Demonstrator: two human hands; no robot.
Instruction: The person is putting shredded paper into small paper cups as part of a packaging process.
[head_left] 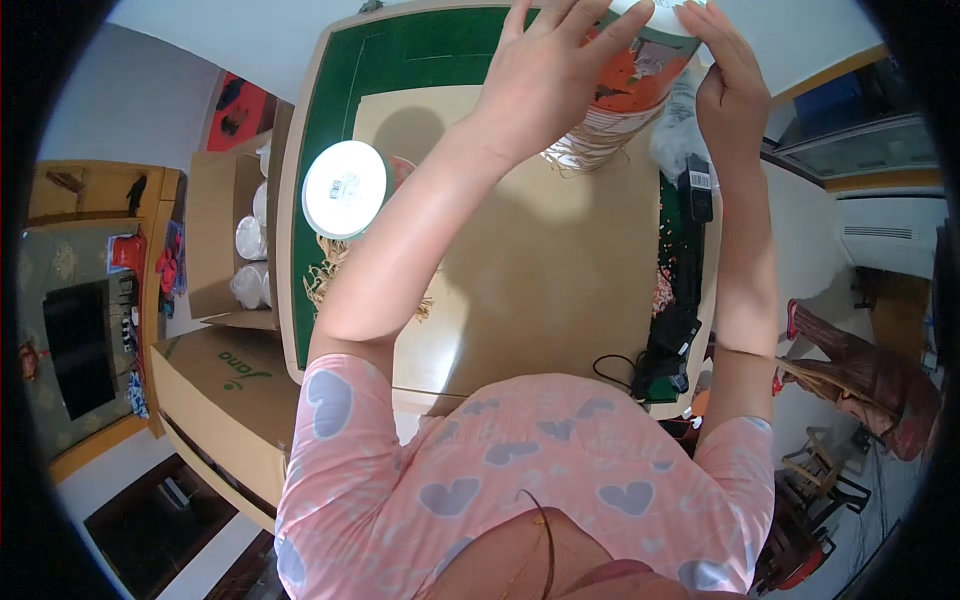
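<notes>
At the far edge of the table, my left hand (pixel 540 85) and my right hand (pixel 732 90) hold a tub (pixel 635 85) with an orange and green label and a white top. My left fingers reach over its upper rim, with the thumb along its side. My right fingers curl at the opposite edge of the top. Tan rubber bands (pixel 590 158) circle the tub's white lower part. Left of my left forearm stands another tub with a white round top (pixel 345 190). Loose tan rubber bands (pixel 325 275) lie beside it, partly hidden by my arm.
A beige board (pixel 560 290) covers much of the green table top (pixel 325 120). Along the right side lie a clear plastic bag (pixel 678 135), a black adapter (pixel 695 190) and a black device with a cable (pixel 665 350). Cardboard boxes (pixel 225 380) stand left, the upper one holding white wrapped stacks (pixel 252 237).
</notes>
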